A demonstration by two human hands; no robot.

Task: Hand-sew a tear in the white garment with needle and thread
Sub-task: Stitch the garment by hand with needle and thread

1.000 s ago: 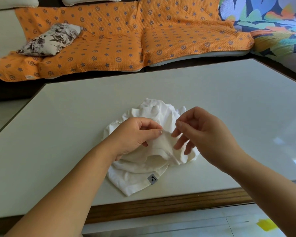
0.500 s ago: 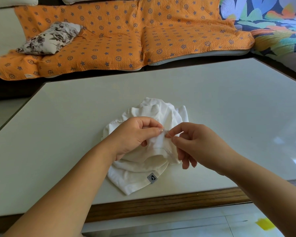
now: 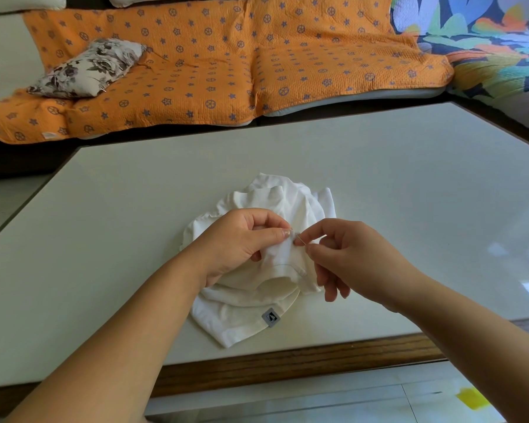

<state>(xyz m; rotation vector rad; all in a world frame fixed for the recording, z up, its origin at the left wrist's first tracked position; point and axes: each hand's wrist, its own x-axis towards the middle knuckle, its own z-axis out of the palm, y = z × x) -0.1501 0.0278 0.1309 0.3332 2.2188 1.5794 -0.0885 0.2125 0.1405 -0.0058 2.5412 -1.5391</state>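
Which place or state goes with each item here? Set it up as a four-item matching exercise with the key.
1 left hand
2 right hand
3 grey label
4 floral cushion

A lying on the orange sofa cover
B pinching the needle
C holding a fold of the white garment
D on the white garment's near edge

Pairs: 1-C, 2-B, 3-D, 4-A

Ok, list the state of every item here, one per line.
white garment: crumpled on the table, one fold lifted
left hand: pinches that fold
needle: at the fold, between both hands
right hand: pinches the needle
floral pillow: lying on the orange cover
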